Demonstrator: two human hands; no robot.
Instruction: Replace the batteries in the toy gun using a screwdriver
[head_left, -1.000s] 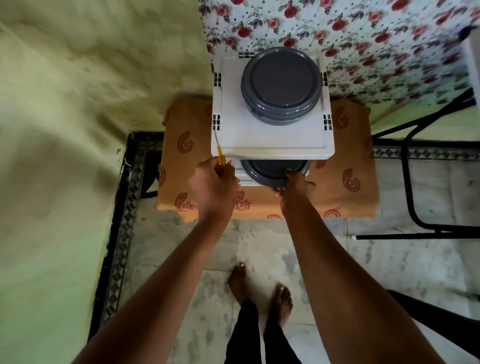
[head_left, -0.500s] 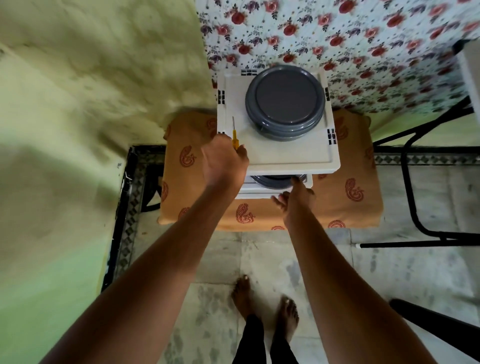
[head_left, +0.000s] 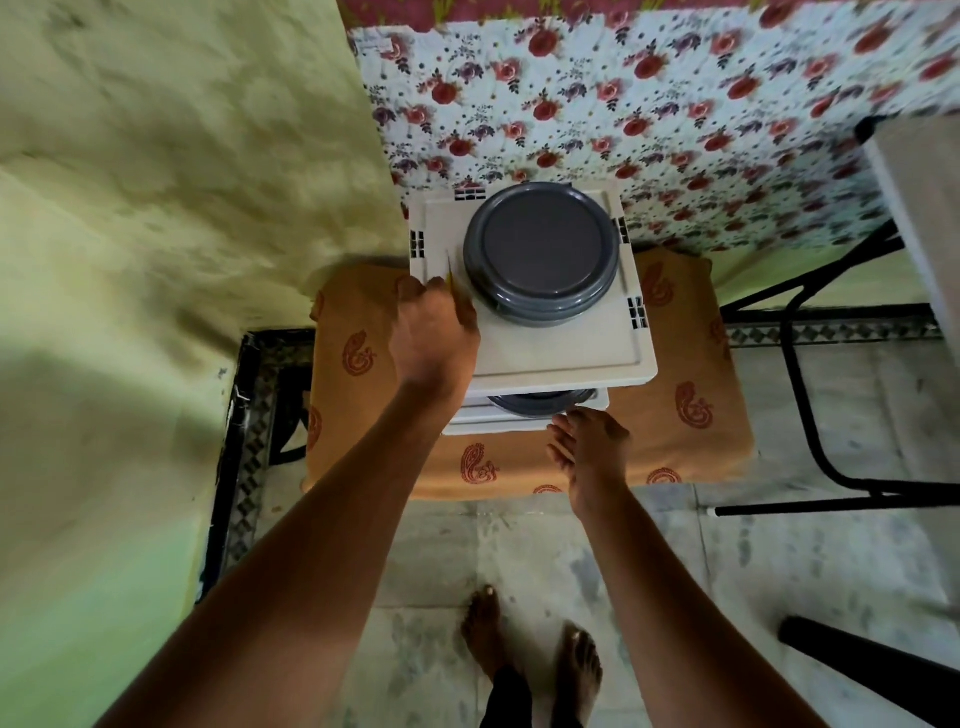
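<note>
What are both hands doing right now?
Left hand: closed around a yellow screwdriver.
Right hand: open, holding nothing.

Single head-worn wide-angle view, looking steeply down from standing height. Faces a white plastic tiered rack (head_left: 561, 358) at arm's reach, wall corner behind. Bare feet (head_left: 530, 660) on grey stone floor (head_left: 779, 571) at bottom edge. Edges bend; no second view.
</note>
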